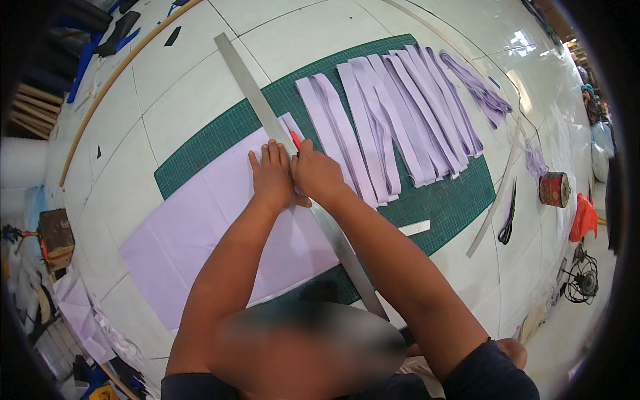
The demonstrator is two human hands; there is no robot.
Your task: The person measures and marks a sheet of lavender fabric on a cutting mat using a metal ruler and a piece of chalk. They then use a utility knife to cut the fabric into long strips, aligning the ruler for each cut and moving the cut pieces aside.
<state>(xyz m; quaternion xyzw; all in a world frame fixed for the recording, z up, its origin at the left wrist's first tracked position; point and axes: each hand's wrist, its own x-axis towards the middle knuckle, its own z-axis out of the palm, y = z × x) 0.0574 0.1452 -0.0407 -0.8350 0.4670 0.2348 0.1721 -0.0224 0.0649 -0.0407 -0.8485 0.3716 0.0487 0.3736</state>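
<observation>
My left hand (pixel 274 177) lies with fingers stretched out on a long metal ruler (pixel 250 85), pressing it onto a folded sheet of lilac fabric (pixel 220 220). Close beside it, my right hand (pixel 319 171) is closed around a red-handled cutter (pixel 295 140) at the ruler's right edge; the blade is hidden. A narrow strip of the fabric shows along the ruler's right side. The fabric lies partly on a green cutting mat (pixel 433 220). Several folded lilac strips (pixel 373 127) lie in a row across the mat to the right of my hands.
A bundle of lilac strips (pixel 477 87) rests beyond the mat's right end. Black scissors (pixel 509 217), a thin flat strip (pixel 493 190) and a dark red tin (pixel 554 189) are on the tiled floor to the right. A small white ruler (pixel 415 228) sits on the mat.
</observation>
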